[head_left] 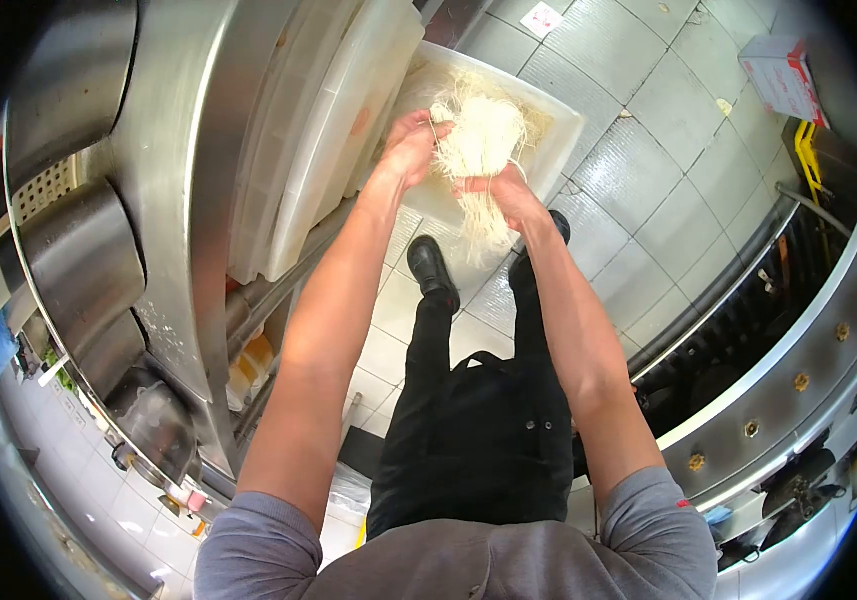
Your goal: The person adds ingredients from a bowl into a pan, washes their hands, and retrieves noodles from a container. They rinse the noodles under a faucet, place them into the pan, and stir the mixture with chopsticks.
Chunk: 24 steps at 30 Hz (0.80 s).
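Note:
A bundle of pale, thin noodles (484, 135) is held up in both hands over a white plastic bin (561, 125) that stands on the floor. My left hand (414, 147) is closed on the bundle's left edge, its fingertips among the strands. From below and to the right, my right hand (509, 194) wraps round the lower part, and loose strands hang beneath it. More pale strands show inside the bin, around the bundle.
Stacked white plastic tubs (324, 150) stand on the left beside a steel counter (164, 230). A curved stove (774, 395) with brass knobs is at the right. A red and white box (781, 80) lies at the upper right, above the tiled floor (639, 165).

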Motion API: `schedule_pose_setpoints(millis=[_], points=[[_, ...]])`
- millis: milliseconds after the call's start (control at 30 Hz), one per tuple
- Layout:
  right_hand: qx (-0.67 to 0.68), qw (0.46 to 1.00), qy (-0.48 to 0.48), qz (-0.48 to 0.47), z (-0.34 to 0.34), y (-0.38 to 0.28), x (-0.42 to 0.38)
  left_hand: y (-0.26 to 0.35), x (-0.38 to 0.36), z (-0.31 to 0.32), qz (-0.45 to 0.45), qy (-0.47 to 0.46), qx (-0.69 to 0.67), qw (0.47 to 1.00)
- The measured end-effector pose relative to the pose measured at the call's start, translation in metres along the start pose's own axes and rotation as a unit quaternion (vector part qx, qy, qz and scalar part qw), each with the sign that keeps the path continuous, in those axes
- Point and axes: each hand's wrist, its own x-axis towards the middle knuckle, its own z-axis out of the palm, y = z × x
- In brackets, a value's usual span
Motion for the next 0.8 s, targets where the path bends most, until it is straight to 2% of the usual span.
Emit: schedule_pose_setpoints(millis=[100, 200, 233, 300, 400, 500, 600, 700, 733, 800], points=[[-0.135, 0.991, -0.001, -0.011, -0.01, -0.006, 0.002, 0.017, -0.011, -0.005, 0.033, -0.045, 0.194, 0.979], [-0.23, 0.973, 0.014, -0.008, -0.013, -0.027, -0.005, 0.006, -0.002, -0.018, 0.147, -0.022, 0.415, 0.898], [-0.253, 0.967, 0.022, -0.005, -0.013, -0.034, -0.008, 0.012, -0.005, -0.018, 0.137, 0.01, 0.458, 0.878], [-0.2, 0.979, 0.044, 0.012, -0.034, -0.034, -0.004, 0.028, -0.014, -0.016, 0.114, 0.075, 0.539, 0.831], [-0.095, 0.992, 0.084, -0.006, -0.049, -0.036, -0.013, -0.007, 0.009, -0.042, 0.248, 0.101, 0.566, 0.78], [-0.015, 0.994, 0.107, -0.03, -0.05, -0.036, -0.021, -0.011, -0.011, -0.017, 0.266, 0.146, 0.574, 0.76], [0.023, 0.991, 0.125, -0.029, -0.045, -0.038, -0.029, -0.034, -0.013, -0.011, 0.255, 0.081, 0.541, 0.798], [0.057, 0.989, 0.13, -0.049, -0.047, -0.025, -0.024, -0.036, -0.003, -0.003, -0.038, -0.041, 0.514, 0.856], [0.064, 0.988, 0.134, -0.051, -0.046, -0.025, -0.024, -0.056, 0.004, -0.007, 0.025, 0.03, 0.52, 0.853], [0.087, 0.985, 0.135, -0.067, -0.048, -0.026, -0.027, -0.094, 0.027, -0.013, 0.146, 0.168, 0.562, 0.796]])
